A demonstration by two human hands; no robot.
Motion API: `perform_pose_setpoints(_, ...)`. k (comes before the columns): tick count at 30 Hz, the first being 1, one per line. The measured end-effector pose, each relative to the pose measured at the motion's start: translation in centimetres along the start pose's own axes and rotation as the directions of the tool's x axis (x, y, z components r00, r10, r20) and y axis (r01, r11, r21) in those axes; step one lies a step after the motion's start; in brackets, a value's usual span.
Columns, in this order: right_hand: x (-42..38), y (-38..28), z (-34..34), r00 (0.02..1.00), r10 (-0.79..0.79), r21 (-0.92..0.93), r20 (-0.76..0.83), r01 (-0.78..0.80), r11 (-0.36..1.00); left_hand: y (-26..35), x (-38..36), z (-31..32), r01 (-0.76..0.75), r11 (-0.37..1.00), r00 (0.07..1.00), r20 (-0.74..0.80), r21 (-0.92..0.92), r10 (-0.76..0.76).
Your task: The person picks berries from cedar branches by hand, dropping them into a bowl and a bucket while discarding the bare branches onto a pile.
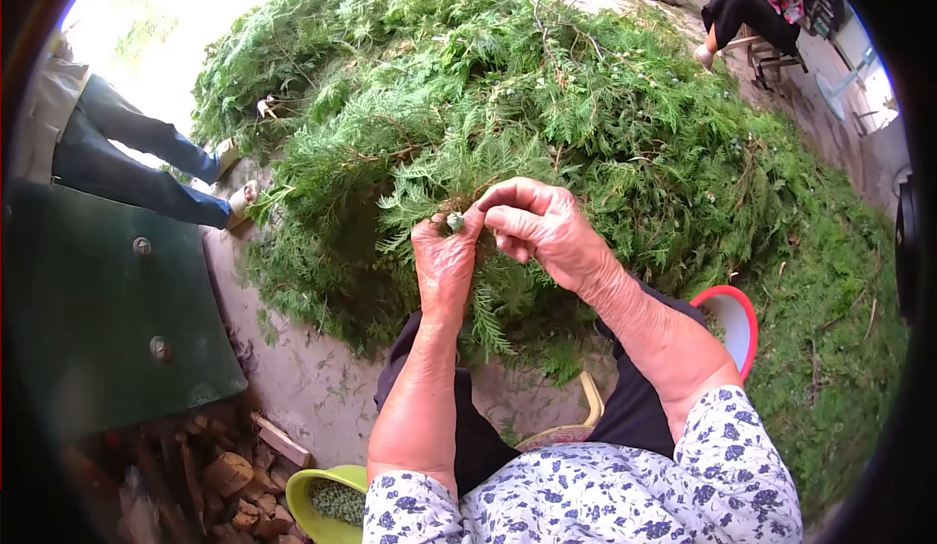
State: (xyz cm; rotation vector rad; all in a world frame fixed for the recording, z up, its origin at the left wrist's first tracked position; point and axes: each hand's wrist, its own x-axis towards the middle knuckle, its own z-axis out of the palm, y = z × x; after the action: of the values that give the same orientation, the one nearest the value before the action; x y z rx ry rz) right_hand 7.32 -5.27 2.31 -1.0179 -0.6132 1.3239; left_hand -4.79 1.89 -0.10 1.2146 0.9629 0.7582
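My left hand (447,261) is closed round the stem of a leafy evergreen sprig (488,324), which looks like cypress or arborvitae. A small pale green cone (455,221) shows at its fingertips. My right hand (547,229) is bent in beside it, thumb and forefinger pinched close to the left fingertips and the other fingers curled. Whatever lies in that pinch is hidden. Both hands are in front of a large heap of cut evergreen branches (634,144).
A yellow-green bowl (301,490) of small green cones stands at lower left, by split firewood (229,473). A red-rimmed basin (750,334) is at my right. A dark green panel (107,300) is at left. One person (146,144) stands left; another (737,17) sits at upper right.
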Motion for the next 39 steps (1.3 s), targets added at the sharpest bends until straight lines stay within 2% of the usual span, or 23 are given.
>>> perform_pose_setpoints(1,0.2,0.7,0.0,0.986,-0.164,-0.258,-0.026,0.152,0.954,-0.4,-0.1,0.1,-0.051,0.999,0.999,0.016,0.009,0.050)
perform_pose_setpoints(2,0.5,1.2,0.0,0.946,-0.325,-0.499,-0.008,0.277,0.821,-0.7,-0.2,0.1,-0.101,0.995,0.994,0.032,0.018,0.100)
perform_pose_setpoints(3,0.4,1.2,-0.1,0.946,-0.325,-0.501,-0.009,0.277,0.820,-0.6,-0.2,0.2,-0.044,0.999,0.996,0.076,0.021,0.042)
perform_pose_setpoints(5,0.1,0.8,0.1,0.911,-0.404,-0.628,0.090,0.366,0.687,-1.4,0.0,-0.2,-0.065,0.997,0.992,0.112,0.034,0.061)
perform_pose_setpoints(6,0.2,0.9,0.0,0.911,-0.402,-0.629,0.090,0.365,0.687,-1.7,0.1,-0.3,-0.087,0.995,0.986,0.146,0.047,0.079)
perform_pose_setpoints(8,0.3,1.1,-0.1,0.874,-0.455,-0.689,0.172,0.437,0.579,-1.7,0.1,-0.1,-0.075,0.997,0.989,0.125,0.013,0.073)
perform_pose_setpoints(10,0.2,0.8,0.0,0.878,-0.439,-0.716,0.189,0.429,0.550,-1.3,0.1,-0.3,-0.091,0.954,0.983,0.180,0.287,0.039)
perform_pose_setpoints(11,0.1,0.7,0.0,0.882,-0.423,-0.743,0.210,0.425,0.517,-0.5,-0.2,-0.2,-0.100,0.941,0.982,0.185,0.324,0.040)
perform_pose_setpoints(15,0.5,0.5,-0.6,0.855,-0.410,-0.693,0.317,0.504,0.515,-1.5,0.6,-0.8,-0.023,0.981,0.966,0.258,0.192,-0.028)
perform_pose_setpoints(17,0.5,0.2,-1.0,0.903,-0.326,-0.640,0.282,0.430,0.637,-0.5,0.2,-0.5,-0.009,0.985,0.960,0.278,0.173,-0.040)
perform_pose_setpoints(18,0.5,0.2,-1.0,0.903,-0.326,-0.640,0.282,0.430,0.637,-0.2,0.0,-0.4,0.007,0.988,0.952,0.301,0.154,-0.053)
perform_pose_setpoints(19,0.5,0.2,-1.1,0.885,-0.359,-0.679,0.295,0.459,0.573,-0.5,0.2,-0.6,-0.071,0.975,0.935,0.354,0.212,-0.009)
perform_pose_setpoints(21,0.7,0.6,-1.3,0.848,-0.406,-0.720,0.339,0.512,0.468,-0.7,0.0,-0.4,-0.062,0.980,0.932,0.362,0.189,-0.011)
perform_pose_setpoints(25,0.7,0.6,-0.8,0.842,-0.446,-0.739,0.303,0.503,0.448,-0.6,-0.1,-0.5,-0.047,0.975,0.917,0.395,0.218,-0.044)
perform_pose_setpoints(27,0.6,0.8,-0.6,0.906,-0.394,-0.666,0.157,0.392,0.635,-0.4,-0.1,-0.6,-0.046,0.968,0.911,0.408,0.245,-0.060)
perform_pose_setpoints(28,0.5,0.6,-0.6,0.906,-0.394,-0.666,0.157,0.391,0.635,-0.1,-0.2,-0.6,0.035,0.987,0.908,0.408,0.160,-0.098)
perform_pose_setpoints(29,0.4,0.3,-0.6,0.968,-0.246,-0.548,0.054,0.234,0.803,0.0,-0.3,-0.6,0.115,0.991,0.902,0.410,0.073,-0.135)
perform_pose_setpoints(30,0.4,0.1,-0.6,0.997,-0.074,-0.397,-0.022,0.059,0.916,-0.3,-0.2,-0.5,0.114,0.991,0.901,0.412,0.073,-0.134)
perform_pose_setpoints(31,0.6,0.1,-0.9,0.998,-0.024,-0.309,-0.055,0.006,0.951,-0.5,-0.1,-0.3,0.029,0.988,0.927,0.366,0.153,-0.084)
perform_pose_setpoints(32,0.5,0.1,-0.9,0.998,-0.024,-0.309,-0.055,0.006,0.951,-0.6,-0.1,-0.1,-0.051,0.971,0.945,0.324,0.236,-0.029)
perform_pose_setpoints(34,0.4,-0.1,-0.8,0.998,0.064,-0.073,-0.015,-0.065,0.995,-0.6,-0.4,-0.1,-0.028,0.968,0.948,0.315,0.250,-0.054)
perform_pose_setpoints(37,0.4,0.1,-0.8,1.000,0.009,0.032,-0.022,-0.008,0.999,-0.6,-0.5,-0.1,0.118,0.991,0.980,0.165,-0.057,-0.107)
perform_pose_setpoints(39,0.6,0.6,-1.6,1.000,-0.022,0.052,-0.017,0.022,0.998,-0.8,0.1,-0.1,0.135,0.982,0.983,0.143,-0.135,-0.115)
